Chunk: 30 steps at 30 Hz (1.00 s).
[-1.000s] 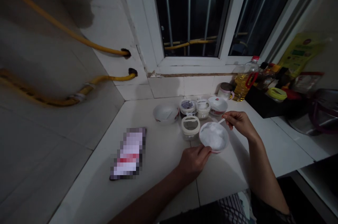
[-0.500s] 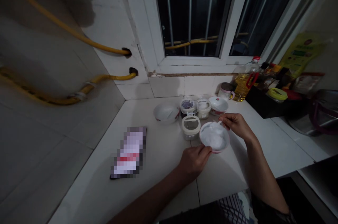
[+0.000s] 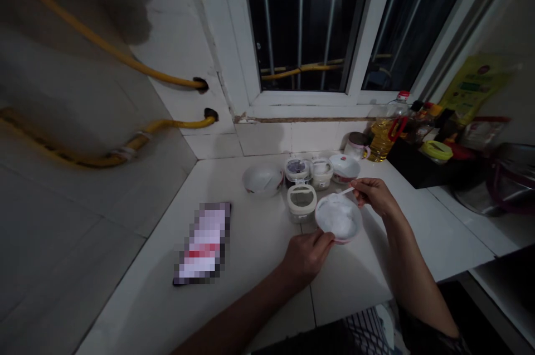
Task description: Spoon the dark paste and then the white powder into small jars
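Observation:
My left hand (image 3: 308,254) is closed on the near rim of a small bowl (image 3: 343,239), thumb on top. White powder or paste (image 3: 339,218) fills much of the bowl; its exact kind I cannot tell. Between the fingertips of my right hand (image 3: 371,194) is the handle of a white spoon (image 3: 345,191), whose other end rests in the white stuff at the bowl's far side. Just left of the bowl stands a clear jar with a cream-rimmed lid (image 3: 301,204). Behind it are a jar with dark contents (image 3: 297,170) and another pale-lidded jar (image 3: 321,172).
A wide bowl (image 3: 262,181) and a flowered bowl (image 3: 345,168) stand farther back on the white counter (image 3: 251,254). A phone (image 3: 203,243) lies at left. An oil bottle (image 3: 382,135), a lidded mug (image 3: 356,146) and a steel pot (image 3: 480,188) are at right.
My right hand has shifted slightly, and more of the spoon's handle shows above the bowl, lying flatter. My left hand keeps its grip on the rim.

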{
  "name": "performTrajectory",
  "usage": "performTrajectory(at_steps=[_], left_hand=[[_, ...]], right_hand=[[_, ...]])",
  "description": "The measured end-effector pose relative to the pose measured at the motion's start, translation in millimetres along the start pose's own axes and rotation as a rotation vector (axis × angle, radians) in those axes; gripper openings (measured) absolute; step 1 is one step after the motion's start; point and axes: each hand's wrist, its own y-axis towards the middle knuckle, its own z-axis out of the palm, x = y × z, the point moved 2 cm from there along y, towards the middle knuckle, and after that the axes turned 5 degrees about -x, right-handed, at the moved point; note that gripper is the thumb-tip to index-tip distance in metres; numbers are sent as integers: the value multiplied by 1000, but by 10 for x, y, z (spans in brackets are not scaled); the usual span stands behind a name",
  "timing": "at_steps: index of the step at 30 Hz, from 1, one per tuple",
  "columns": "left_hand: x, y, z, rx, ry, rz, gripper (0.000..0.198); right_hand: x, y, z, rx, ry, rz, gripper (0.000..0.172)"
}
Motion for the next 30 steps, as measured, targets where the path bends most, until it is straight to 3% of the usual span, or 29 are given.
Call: performTrajectory(at_steps=[4,7,11,14,16,18,20,24,30], left_hand=[[4,-8,17,-11,-7,7,28],[8,-17,33,-30,2,17,29],[16,-31,59,-26,28,9,27],[20,-42,74,-19,28,5,26],[20,-46,77,-24,24,13,26],[20,-44,74,-23,23,12,26],[16,-39,63,-28,21,11,26],[8,-28,41,-21,9,0,27],[4,-23,32,-25,-2,6,27]], right_hand=[[21,-22,107,-4,70,-2,39],[51,-84,262,6,93,-99,40],[79,-232,481,17,-83,-424,28],[80,-348,597,145,-415,-728,20],[77,-400,619,241,-588,-892,22],[86,-413,576,237,-630,-969,24],[106,-389,475,143,-580,-937,22],[129,-290,189,-47,-466,-709,22],[114,-176,-15,-89,-624,-566,24]])
